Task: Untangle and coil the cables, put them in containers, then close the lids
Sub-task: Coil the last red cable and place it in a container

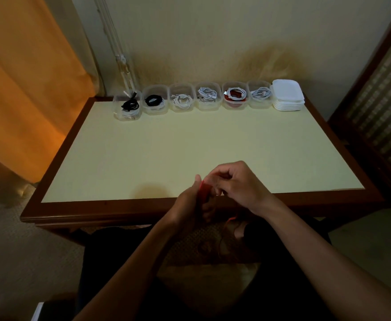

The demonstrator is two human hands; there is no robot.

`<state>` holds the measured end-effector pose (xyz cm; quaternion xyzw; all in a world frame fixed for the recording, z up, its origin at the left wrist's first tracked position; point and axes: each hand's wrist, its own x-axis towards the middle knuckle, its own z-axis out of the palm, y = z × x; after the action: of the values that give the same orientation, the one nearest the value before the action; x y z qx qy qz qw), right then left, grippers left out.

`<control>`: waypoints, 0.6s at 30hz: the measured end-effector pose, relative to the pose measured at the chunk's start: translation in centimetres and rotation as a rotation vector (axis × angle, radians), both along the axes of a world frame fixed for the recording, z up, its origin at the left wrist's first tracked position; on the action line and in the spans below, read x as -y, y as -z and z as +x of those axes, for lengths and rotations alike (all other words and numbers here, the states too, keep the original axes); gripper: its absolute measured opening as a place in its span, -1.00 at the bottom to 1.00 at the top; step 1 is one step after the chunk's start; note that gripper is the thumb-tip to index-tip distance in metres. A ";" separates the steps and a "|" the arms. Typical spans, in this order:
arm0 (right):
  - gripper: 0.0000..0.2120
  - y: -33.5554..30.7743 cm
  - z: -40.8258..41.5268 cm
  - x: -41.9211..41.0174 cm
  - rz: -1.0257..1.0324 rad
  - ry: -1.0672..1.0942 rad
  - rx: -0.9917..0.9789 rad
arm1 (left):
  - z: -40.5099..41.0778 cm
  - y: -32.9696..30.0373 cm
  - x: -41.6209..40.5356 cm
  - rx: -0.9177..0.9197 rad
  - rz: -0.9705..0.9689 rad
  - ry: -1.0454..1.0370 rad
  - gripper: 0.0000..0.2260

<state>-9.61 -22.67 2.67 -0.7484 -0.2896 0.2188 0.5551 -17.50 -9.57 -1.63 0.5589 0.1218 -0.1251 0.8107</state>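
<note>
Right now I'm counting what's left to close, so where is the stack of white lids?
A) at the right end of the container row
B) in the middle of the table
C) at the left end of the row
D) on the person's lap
A: the stack of white lids sits at the right end of the row, just past the last clear container, along the far edge of the table.

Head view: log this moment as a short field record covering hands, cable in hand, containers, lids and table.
hands: left hand and right hand together at the table's near edge, both gripping the red cable
cable in hand: red cable, its tail hanging below the table edge
containers: six clear containers in a row along the far edge, each holding coiled cables, all uncovered
lids: white lids stacked at the row's right end
table: pale top, dark wooden rim
</note>
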 end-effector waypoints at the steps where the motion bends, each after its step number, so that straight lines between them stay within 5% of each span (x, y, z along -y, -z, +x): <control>1: -0.85 0.2 0.3 -0.1 0.033 0.056 -0.016 | 0.0 -0.1 0.1 0.014 -0.091 0.001 -0.43; 11: -0.81 3.5 1.2 0.1 0.166 0.228 -0.144 | -0.3 -1.1 1.1 0.035 -0.339 -0.121 -0.65; 14: -0.87 5.0 0.8 0.0 0.094 0.300 -0.037 | -0.3 -1.2 1.4 0.051 -0.434 -0.199 -0.65; 18: -0.77 6.9 -2.3 0.7 -0.012 0.137 -0.195 | 0.1 -1.1 0.0 0.079 -0.490 -0.386 -0.65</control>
<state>-11.91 -23.36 -4.23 -0.7450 -0.1812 0.2538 0.5897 -17.41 -9.57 -0.48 0.3179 0.1601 0.0274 0.9341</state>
